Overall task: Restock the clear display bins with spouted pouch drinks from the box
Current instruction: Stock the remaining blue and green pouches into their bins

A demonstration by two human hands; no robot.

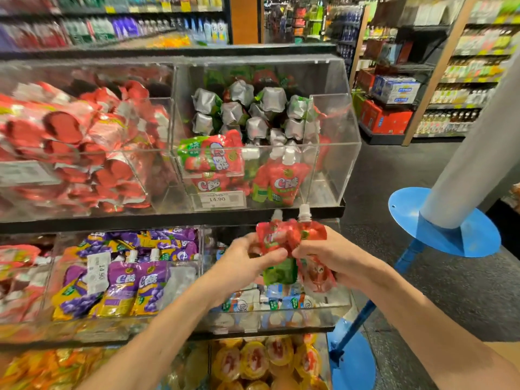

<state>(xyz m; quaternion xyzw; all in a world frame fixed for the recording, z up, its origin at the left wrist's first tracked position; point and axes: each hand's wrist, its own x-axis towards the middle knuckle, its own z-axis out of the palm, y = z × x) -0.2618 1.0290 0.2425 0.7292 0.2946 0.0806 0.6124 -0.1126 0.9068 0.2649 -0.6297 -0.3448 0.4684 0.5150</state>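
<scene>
Two bare forearms [157, 333] are stretched forward and brought together in front of the shelf [112, 222]. The left hand [247, 260] is curled round a crinkled red and green pouch [274, 243], the thumb pressed on its front. The right hand [329, 257] is clenched round a second red pouch [313, 235]. Both glossy foil pouches are held upright, white spouts [304, 213] on top, just below a clear hard-walled bin [337, 142] partly filled with matching pouches [284, 178].

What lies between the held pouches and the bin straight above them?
In the head view, only the black shelf edge lies between the pouches and the bin.
</scene>
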